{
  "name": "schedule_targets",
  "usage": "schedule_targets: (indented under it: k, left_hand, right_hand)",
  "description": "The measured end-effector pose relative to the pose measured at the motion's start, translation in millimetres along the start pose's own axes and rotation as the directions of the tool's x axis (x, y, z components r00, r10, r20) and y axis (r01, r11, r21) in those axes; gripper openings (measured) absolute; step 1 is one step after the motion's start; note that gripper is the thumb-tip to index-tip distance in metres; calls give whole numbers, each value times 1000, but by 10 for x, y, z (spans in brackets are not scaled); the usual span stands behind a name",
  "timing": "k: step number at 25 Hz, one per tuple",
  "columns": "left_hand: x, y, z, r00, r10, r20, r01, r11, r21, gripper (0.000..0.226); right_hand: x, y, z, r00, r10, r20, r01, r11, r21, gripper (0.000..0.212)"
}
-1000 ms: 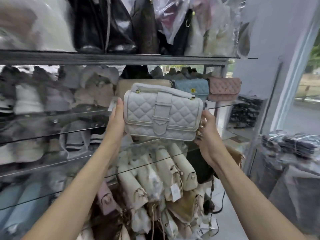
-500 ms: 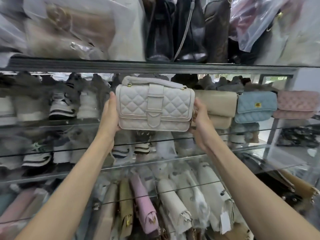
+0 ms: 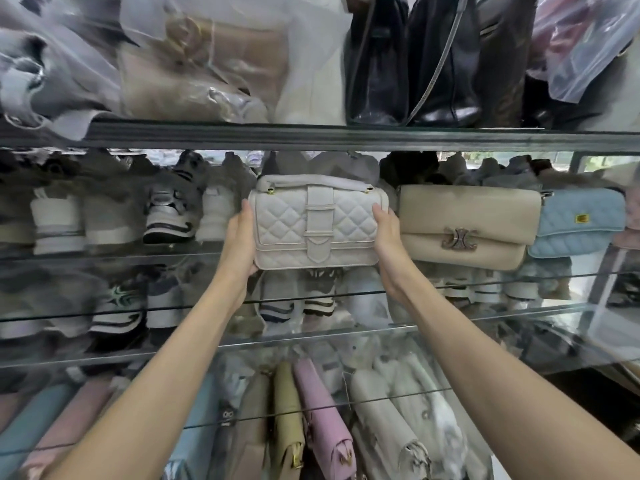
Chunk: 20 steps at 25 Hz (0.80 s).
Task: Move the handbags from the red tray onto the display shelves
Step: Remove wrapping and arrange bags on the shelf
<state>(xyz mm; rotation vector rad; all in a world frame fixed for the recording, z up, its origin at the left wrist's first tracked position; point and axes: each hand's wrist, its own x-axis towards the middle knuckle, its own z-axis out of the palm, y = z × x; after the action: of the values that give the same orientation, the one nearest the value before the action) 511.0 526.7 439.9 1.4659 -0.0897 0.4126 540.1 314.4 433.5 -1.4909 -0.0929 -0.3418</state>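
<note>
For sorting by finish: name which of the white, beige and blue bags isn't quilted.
The beige bag, between the others: smooth flap with a metal clasp.

Even, diffuse indoor light, with daylight at the upper right. Glass shelves point(image 3: 502, 299) carry pale reflections. Wide-angle bending and blur soften the edges; the centre is sharp.
</note>
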Motion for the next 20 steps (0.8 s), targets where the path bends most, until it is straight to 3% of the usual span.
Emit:
schedule_targets:
  k: [5,7,9,13,16,20]
  left_hand:
    - [107,-151,32,999,-19,35,18,999,42,49]
    - [115,-177,11,998,-36,42,33,997,74,77]
    - [129,-211,2,999,-35,41,32,996,80,87]
    - [95,-215,-10,998,-55,-7,55,998,29,74]
    - [-42,-207,39,985,-48,-168,49,999,3,44]
    - [-288,-82,338,946,88,-313,-80,996,36,34]
  right_hand:
    - [81,93,-14,998,68,3,-68,998,-11,103]
    - [75,74,2,998,65,2,-65,998,-25,91]
    - [82,85,-7,997,69,-26,-70,997,-23,80]
    - [-21,66,-47,996,57,-70,-59,998,-23,77]
    - [-162,12,-195,991,18,-131,-21,1000,-17,77]
    - [-383,-183,-579,981,0,-192,-11,998,-57,65]
